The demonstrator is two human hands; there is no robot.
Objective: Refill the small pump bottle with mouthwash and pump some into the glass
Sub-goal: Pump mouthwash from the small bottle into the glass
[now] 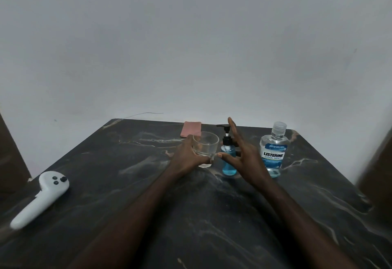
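Observation:
A clear glass (207, 145) stands on the dark marble table (131, 162), and my left hand (188, 155) is wrapped around its left side. Just right of it stands the small pump bottle (228, 158), holding blue liquid, with a black pump head on top. My right hand (241, 152) hovers open with fingers spread, in front of and to the right of the pump bottle, thumb tip near the glass. The large mouthwash bottle (274, 152) stands upright further right, its clear cap on, a little blue liquid at the bottom.
A white handheld controller (42, 196) lies near the table's left edge. A folded pink cloth (191, 129) lies at the back edge behind the glass. A pale wall rises right behind the table.

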